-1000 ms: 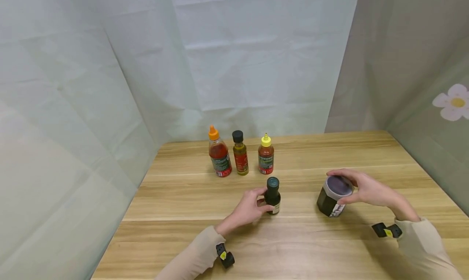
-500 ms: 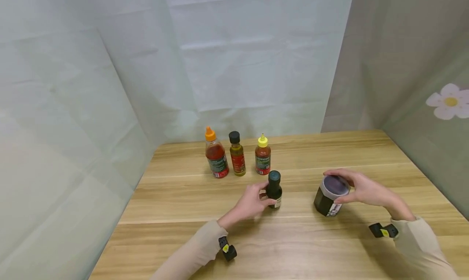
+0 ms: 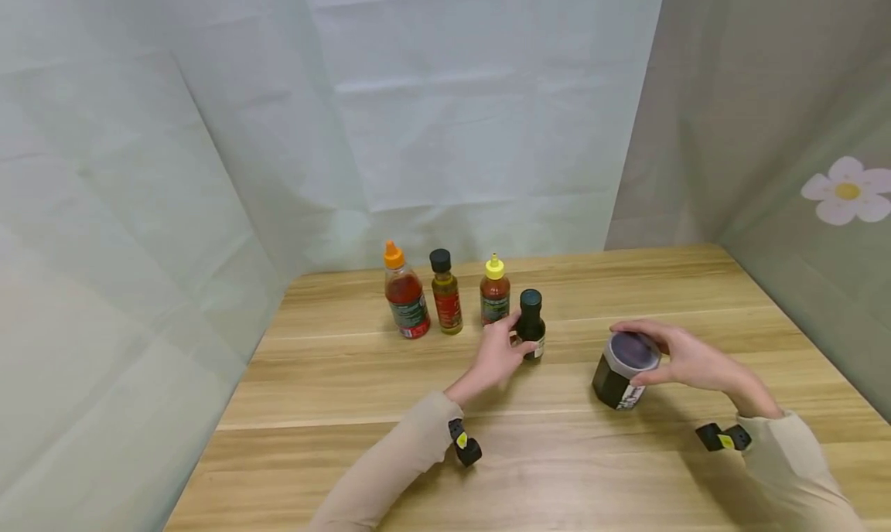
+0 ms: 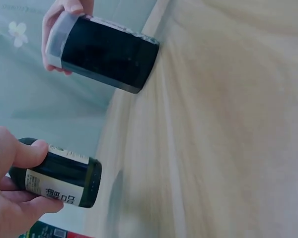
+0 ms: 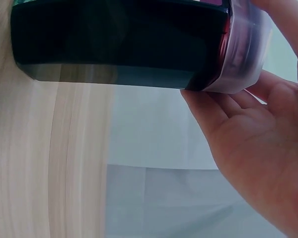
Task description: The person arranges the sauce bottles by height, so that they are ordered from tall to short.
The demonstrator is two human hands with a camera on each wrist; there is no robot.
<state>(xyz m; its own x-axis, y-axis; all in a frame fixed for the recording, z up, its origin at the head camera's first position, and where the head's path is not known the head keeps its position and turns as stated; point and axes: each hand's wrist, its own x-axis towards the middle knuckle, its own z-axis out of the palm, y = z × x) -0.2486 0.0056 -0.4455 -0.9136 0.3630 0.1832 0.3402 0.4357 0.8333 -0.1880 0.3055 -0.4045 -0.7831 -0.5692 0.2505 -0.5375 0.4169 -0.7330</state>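
Note:
Between thumb and fingers, my left hand (image 3: 496, 356) grips a small dark bottle (image 3: 532, 327) with a dark cap. Seen from the left wrist, the bottle (image 4: 59, 176) is upright to the table, its base slightly above the wood with a shadow beneath. My right hand (image 3: 692, 359) holds a dark, faceted jar (image 3: 612, 381) around its translucent pale lid (image 5: 243, 47). The jar appears to stand on the table, to the right of the bottle. Part of the small bottle's body is hidden by the left fingers.
Behind the left hand stand a red sauce bottle with an orange tip (image 3: 407, 304), an oil bottle with a black cap (image 3: 447, 300) and a yellow-capped sauce bottle (image 3: 495, 292). The wooden table (image 3: 313, 393) meets pale curtains (image 3: 473, 130) at its back and sides.
My left hand has carried the small bottle away from me and a little right, beside the yellow-capped bottle. The right hand keeps its hold on the jar; the head view has shifted slightly.

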